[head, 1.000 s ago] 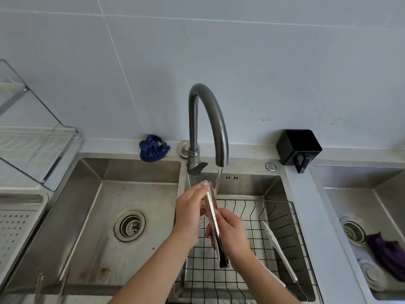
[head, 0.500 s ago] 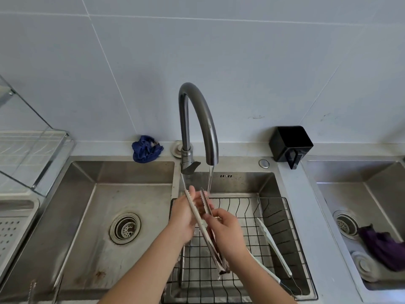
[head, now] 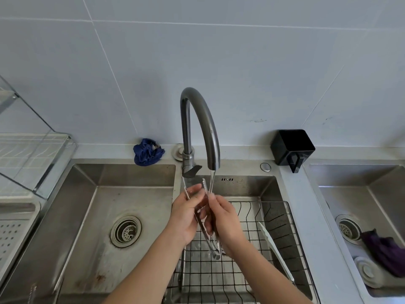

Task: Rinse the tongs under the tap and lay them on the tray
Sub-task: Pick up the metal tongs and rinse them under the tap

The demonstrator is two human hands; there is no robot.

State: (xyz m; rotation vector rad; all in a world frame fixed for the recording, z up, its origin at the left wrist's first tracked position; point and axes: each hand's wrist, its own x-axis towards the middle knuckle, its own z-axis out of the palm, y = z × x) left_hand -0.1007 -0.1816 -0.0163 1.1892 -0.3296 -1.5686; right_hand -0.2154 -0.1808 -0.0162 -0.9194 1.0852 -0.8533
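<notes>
Metal tongs (head: 210,240) stand almost upright under the dark curved tap (head: 198,126), their two arms spread and their serrated tips up near the running water (head: 211,183). My left hand (head: 186,218) holds the left arm of the tongs with its fingers wrapped around it. My right hand (head: 225,222) grips the right arm and the lower part near the hinge. Both hands are over the middle sink, above a black wire basket (head: 282,218). A perforated white tray (head: 13,235) lies at the far left edge.
White tongs (head: 274,249) lie in the wire basket. The left sink (head: 92,216) has a round drain. A blue cloth (head: 146,151) sits behind it and a black holder (head: 291,148) to the right. A purple cloth (head: 385,253) lies in the right sink. A glass rack (head: 32,159) stands at left.
The tongs' arms have spread apart and the tips have risen toward the spout. My left hand has shifted along the left arm while my right hand stays lower down.
</notes>
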